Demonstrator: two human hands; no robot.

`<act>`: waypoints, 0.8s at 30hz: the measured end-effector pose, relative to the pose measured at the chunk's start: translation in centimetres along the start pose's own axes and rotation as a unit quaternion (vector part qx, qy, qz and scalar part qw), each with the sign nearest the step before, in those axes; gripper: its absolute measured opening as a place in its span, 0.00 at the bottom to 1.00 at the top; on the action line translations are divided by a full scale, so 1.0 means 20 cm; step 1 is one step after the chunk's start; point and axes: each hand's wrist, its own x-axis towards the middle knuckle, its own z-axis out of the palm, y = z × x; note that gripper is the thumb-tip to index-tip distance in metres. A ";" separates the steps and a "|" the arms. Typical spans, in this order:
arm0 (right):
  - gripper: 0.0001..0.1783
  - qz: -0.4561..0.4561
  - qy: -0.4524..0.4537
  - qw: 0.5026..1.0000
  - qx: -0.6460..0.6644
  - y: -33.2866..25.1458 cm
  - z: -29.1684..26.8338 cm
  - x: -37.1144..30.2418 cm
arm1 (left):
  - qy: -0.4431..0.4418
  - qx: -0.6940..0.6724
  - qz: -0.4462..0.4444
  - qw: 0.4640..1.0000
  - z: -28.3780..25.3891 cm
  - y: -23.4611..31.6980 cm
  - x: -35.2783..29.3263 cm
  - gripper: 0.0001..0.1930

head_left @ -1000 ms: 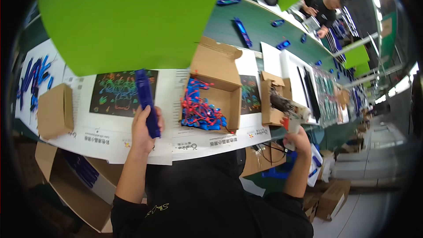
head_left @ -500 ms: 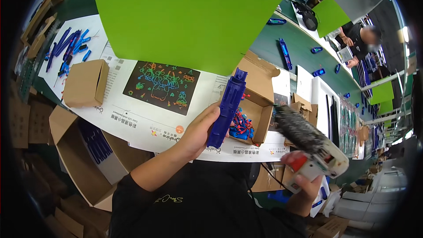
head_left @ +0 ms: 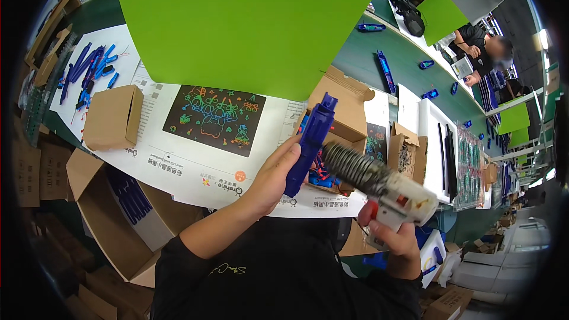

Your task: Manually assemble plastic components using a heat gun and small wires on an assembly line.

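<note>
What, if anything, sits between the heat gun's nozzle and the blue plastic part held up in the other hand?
Nothing visible: the heat gun in the right hand points its nozzle toward the blue plastic part in the left hand.

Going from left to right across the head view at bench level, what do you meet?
Loose blue parts → small closed cardboard box → black sheet with colourful drawings → left hand holding a blue plastic piece → right hand gripping a white heat gun.
</note>
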 end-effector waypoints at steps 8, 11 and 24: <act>0.13 0.018 0.069 0.997 0.004 0.01 -0.02 -0.02 | -0.012 0.000 -0.007 1.000 0.04 -0.02 0.00 0.23; 0.13 0.027 0.078 0.996 0.017 -0.03 -0.03 -0.01 | -0.010 -0.017 0.001 1.000 0.05 -0.03 -0.01 0.21; 0.15 -0.022 0.063 0.992 -0.105 0.00 -0.05 -0.03 | -0.002 -0.025 0.028 0.999 0.05 -0.02 0.01 0.21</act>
